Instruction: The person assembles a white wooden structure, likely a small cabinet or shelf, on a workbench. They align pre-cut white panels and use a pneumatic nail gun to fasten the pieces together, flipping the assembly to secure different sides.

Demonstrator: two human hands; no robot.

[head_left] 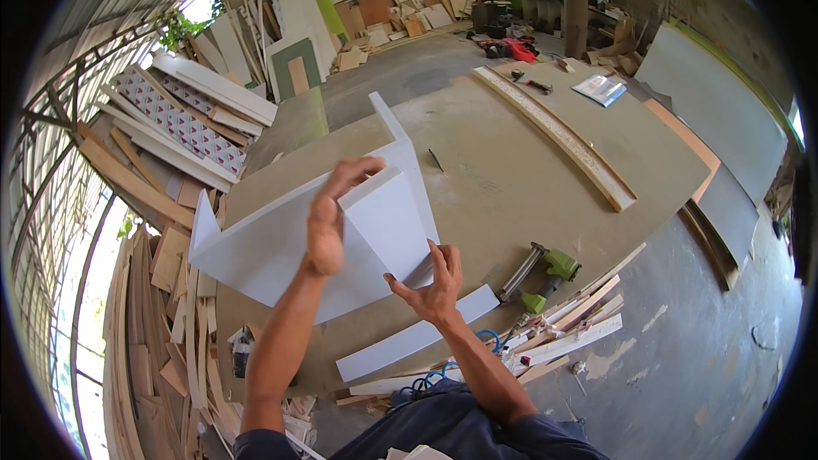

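A small white panel (388, 217) stands tilted inside a larger white board assembly (281, 234) on the worktable. My left hand (326, 226), slightly blurred, lies along the small panel's left edge, its fingers reaching over the top corner. At the panel's near lower end, my right hand (433, 288) has its thumb on one side and its fingers on the other. A loose white strip (417, 332) lies just below that hand. Right of the strip rests a green nail gun (554, 268). The inner joints of the assembly are partly hidden by the panel and my hands.
A long wooden strip (558, 136) and a flat silver-blue packet (599, 89) lie on the far right of the worktable (503, 204). A blue air hose (426, 377) curls at the near edge beside scrap strips. Boards (192, 123) are stacked at left; sheets (716, 94) lean at right.
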